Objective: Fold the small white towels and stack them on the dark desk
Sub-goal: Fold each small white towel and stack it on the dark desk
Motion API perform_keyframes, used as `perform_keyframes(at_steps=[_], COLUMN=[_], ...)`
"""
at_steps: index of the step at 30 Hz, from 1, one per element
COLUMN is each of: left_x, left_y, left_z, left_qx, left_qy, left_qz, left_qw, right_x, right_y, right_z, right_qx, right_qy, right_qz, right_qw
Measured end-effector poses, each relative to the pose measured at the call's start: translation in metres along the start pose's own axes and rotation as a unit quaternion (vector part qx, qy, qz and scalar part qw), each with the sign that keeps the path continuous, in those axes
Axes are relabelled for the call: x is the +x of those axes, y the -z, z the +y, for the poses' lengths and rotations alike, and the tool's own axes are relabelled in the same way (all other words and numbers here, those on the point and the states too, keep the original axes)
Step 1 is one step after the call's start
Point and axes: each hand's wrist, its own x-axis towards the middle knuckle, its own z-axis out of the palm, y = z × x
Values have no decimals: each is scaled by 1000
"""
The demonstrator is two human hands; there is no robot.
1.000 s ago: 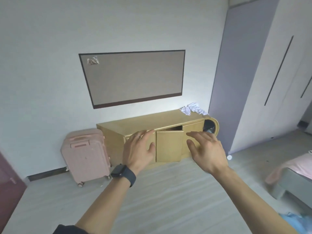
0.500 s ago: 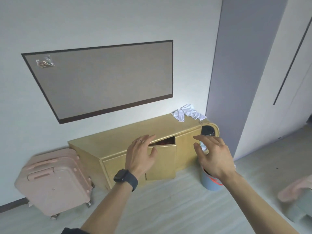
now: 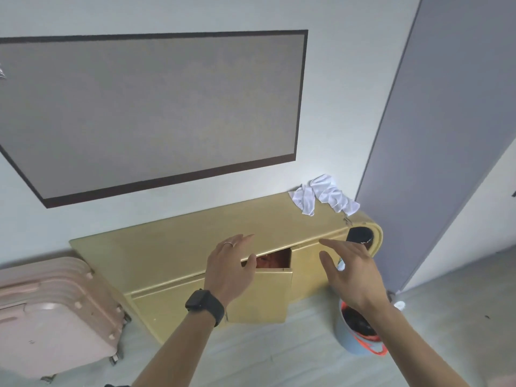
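Observation:
A crumpled heap of small white towels (image 3: 324, 195) lies on the far right end of a low yellow cabinet (image 3: 173, 252) against the wall. My left hand (image 3: 230, 270), with a ring and a black watch on the wrist, hovers open in front of the cabinet's half-open door (image 3: 265, 294). My right hand (image 3: 351, 270) is also open, fingers spread, held in front of the cabinet's right part, well below and short of the towels. Neither hand holds anything. No dark desk is in view.
A pink suitcase (image 3: 53, 314) stands on the floor left of the cabinet. A grey bin with an orange rim (image 3: 360, 333) sits under my right wrist. A dark round object (image 3: 358, 237) rests at the cabinet's right end. A grey framed panel (image 3: 156, 107) hangs on the wall above.
The view has come closer to the cabinet and tilted down; cabinet and towels look larger. Both hands stay open and raised, now in front of the cabinet door.

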Motion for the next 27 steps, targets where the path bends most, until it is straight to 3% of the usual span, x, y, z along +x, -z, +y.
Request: perform_keyframes(at_steps=[11,23,27], left_x=[174,332,373], left_y=[-111,-241,-279], left_z=[-57,-75,-85], left_qx=[-3,40,58], left_qy=[52,177,214], left_qz=[-126,-228,-238], left_qw=[991,957,945], right_x=[142,317,376], right_y=[-120,-254,-302], right_z=[77,233,281], right_qx=[-15,-50,-68], right_qy=[-116,-180,-180], right_qz=[-130,-345,-367], right_qw=[985,920,910])
